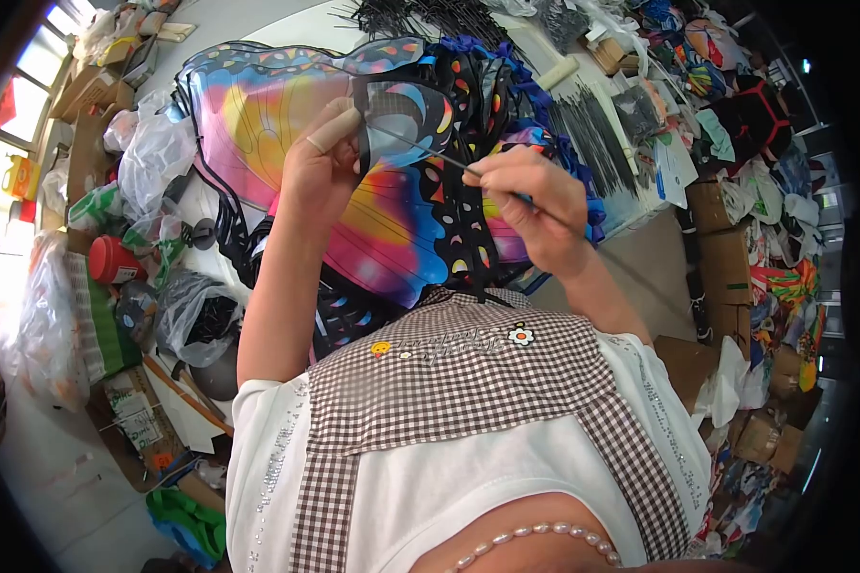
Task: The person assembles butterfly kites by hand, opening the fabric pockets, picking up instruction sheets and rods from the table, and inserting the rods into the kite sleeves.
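Note:
My left hand (327,153), with a light covering on one finger, pinches the dark edge of the colourful butterfly-patterned fabric (382,229). My right hand (535,196) is closed on a thin dark rod (420,146), which slants up and left toward the fabric edge near my left fingertips. Whether the rod's tip is inside the edge cannot be made out. The fabric, in yellow, pink, blue and black, spreads over the table below both hands.
Bundles of black rods (592,134) lie at the table's right, with more at the back. Plastic bags (153,158) and a red container (115,260) stand at the left. Cardboard boxes (721,263) and piled colourful fabrics (784,277) line the right side.

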`<move>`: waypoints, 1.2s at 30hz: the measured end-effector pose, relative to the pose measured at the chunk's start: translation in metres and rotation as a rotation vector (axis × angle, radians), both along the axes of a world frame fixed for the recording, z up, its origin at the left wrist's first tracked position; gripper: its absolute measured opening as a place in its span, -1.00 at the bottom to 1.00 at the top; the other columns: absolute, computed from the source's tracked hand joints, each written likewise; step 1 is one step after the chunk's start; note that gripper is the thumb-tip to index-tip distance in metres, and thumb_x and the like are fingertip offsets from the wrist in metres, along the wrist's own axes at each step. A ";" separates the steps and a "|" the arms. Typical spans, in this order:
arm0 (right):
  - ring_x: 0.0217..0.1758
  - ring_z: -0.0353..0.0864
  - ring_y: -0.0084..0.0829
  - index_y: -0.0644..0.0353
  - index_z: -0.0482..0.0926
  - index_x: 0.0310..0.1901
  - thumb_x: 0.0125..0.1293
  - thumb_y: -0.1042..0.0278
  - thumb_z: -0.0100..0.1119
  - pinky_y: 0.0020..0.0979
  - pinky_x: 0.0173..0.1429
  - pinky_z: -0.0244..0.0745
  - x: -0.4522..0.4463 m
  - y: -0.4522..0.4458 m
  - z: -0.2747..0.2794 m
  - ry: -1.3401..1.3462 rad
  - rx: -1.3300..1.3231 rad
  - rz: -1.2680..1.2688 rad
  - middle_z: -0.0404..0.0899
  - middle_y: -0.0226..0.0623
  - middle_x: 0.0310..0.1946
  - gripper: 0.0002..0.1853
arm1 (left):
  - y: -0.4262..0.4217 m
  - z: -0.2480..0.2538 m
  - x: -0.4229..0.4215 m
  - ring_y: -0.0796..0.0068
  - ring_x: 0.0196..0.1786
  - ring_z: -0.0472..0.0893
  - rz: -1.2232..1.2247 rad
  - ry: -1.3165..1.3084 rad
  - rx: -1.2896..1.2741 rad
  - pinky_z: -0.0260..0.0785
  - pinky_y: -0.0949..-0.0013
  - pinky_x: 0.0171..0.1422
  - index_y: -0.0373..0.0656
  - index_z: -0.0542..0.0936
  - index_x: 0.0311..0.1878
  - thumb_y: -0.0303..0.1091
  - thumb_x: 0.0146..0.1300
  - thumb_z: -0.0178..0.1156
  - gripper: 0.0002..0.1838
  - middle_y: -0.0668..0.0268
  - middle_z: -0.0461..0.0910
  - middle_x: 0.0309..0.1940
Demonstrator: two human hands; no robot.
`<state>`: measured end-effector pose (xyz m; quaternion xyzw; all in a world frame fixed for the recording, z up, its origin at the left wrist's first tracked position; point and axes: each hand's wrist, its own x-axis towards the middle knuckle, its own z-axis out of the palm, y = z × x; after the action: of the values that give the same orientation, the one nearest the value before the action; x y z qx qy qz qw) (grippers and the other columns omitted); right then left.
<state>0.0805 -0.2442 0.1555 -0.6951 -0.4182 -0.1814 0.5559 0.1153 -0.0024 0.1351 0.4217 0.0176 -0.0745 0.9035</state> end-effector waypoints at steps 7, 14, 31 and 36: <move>-0.18 0.71 -0.29 0.33 0.54 -0.13 0.36 0.59 0.12 -0.37 -0.07 0.63 -0.009 -0.004 0.007 -0.119 -0.229 0.040 0.65 -0.09 -0.19 -0.91 | 0.009 -0.009 0.004 0.76 -0.44 0.38 -0.095 -0.046 0.014 0.21 0.58 -0.39 -0.15 0.53 -0.16 -0.38 0.37 0.08 -0.91 0.55 0.42 -0.47; -0.30 0.71 -0.40 0.31 0.56 -0.14 0.40 0.47 0.11 -0.44 -0.21 0.61 0.022 -0.015 -0.002 0.828 0.331 0.116 0.67 -0.16 -0.27 -0.89 | -0.015 0.029 -0.018 0.31 -0.31 0.55 -0.087 -0.592 0.844 0.38 0.34 -0.23 -0.20 0.53 -0.17 -0.41 0.32 0.13 -0.90 0.26 0.53 -0.40; -0.58 0.52 -0.60 0.23 0.57 -0.15 0.43 0.34 0.13 -0.61 -0.52 0.40 0.014 0.003 -0.018 0.830 0.247 -0.145 0.63 -0.30 -0.46 -0.86 | -0.051 -0.013 -0.008 -0.01 -0.20 0.57 0.159 -0.706 1.049 0.42 0.14 -0.13 -0.26 0.50 -0.24 -0.46 0.27 0.14 -0.92 0.07 0.55 -0.32; -0.60 0.49 -0.58 0.21 0.56 -0.17 0.46 0.29 0.09 -0.55 -0.52 0.37 0.031 -0.020 -0.015 0.782 0.454 -0.044 0.63 -0.29 -0.43 -0.83 | -0.059 -0.017 -0.001 -0.01 -0.20 0.57 0.147 -0.709 0.999 0.42 0.14 -0.13 -0.26 0.50 -0.23 -0.44 0.25 0.16 -0.90 0.07 0.56 -0.31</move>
<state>0.1116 -0.2637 0.1400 -0.5806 -0.1116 -0.0041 0.8065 0.1145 -0.0615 0.1185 0.7907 -0.2219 0.1498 0.5505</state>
